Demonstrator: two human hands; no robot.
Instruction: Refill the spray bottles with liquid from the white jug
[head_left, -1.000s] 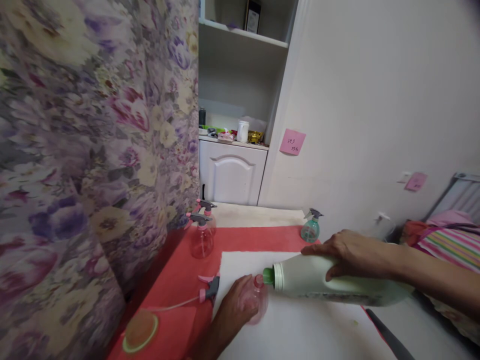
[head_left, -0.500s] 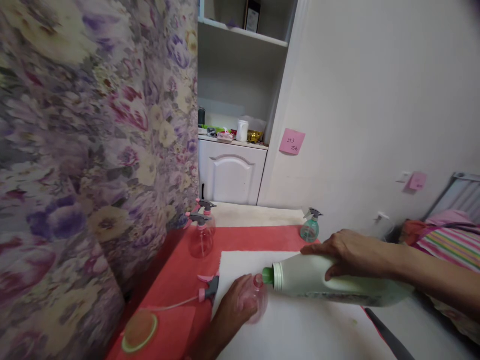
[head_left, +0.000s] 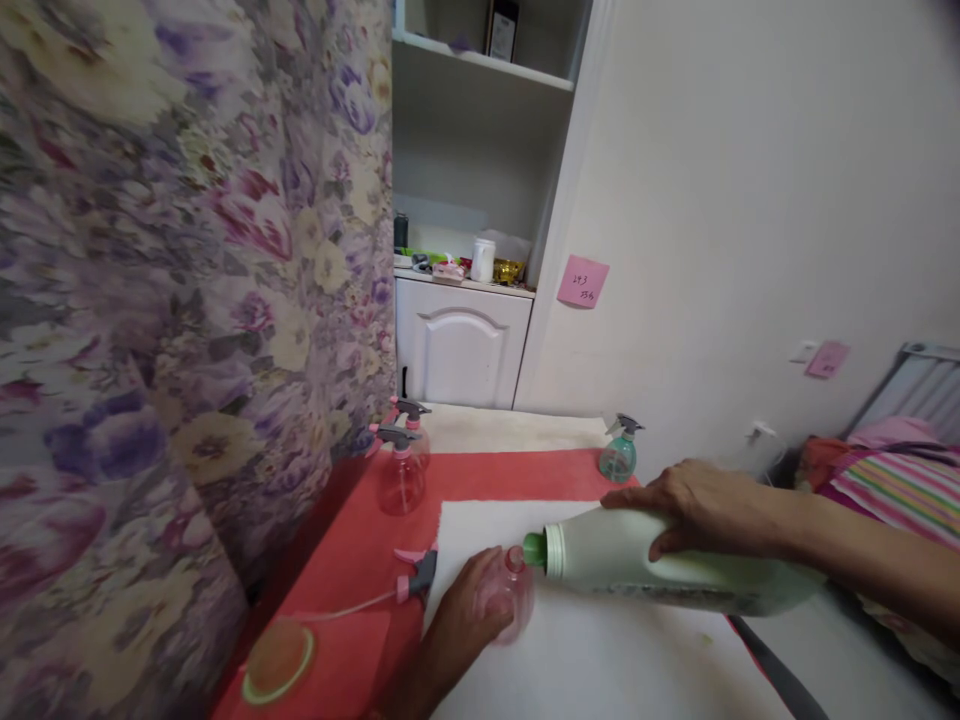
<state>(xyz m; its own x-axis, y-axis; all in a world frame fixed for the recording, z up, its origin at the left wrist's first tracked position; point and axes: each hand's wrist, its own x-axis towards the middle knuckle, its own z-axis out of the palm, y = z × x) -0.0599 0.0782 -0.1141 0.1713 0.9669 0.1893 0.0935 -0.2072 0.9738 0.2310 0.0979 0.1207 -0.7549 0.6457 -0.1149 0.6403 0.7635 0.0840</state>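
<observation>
My left hand (head_left: 476,610) is wrapped round a clear pink spray bottle (head_left: 517,605) without its spray head, standing over the white sheet. In my right hand (head_left: 686,510) is a large pale green jug (head_left: 600,550), gripped by its handle and tipped on its side. The jug's green spout (head_left: 535,549) points left, right beside the pink bottle's mouth. I cannot make out any liquid between them. A pink and grey spray head (head_left: 418,578) with a thin tube lies left of my left hand. Near the tube's end rests a round cap with a green rim (head_left: 277,665).
Two pink spray bottles (head_left: 403,485) with grey triggers stand at the back left. A green spray bottle (head_left: 618,457) stands at the back right by the wall. Under everything lie a red cloth (head_left: 352,560) and a white sheet (head_left: 600,660). A floral curtain (head_left: 187,300) borders the left.
Both hands, the jug and the pink bottle keep nearly the same places. The whole view has shifted very slightly.
</observation>
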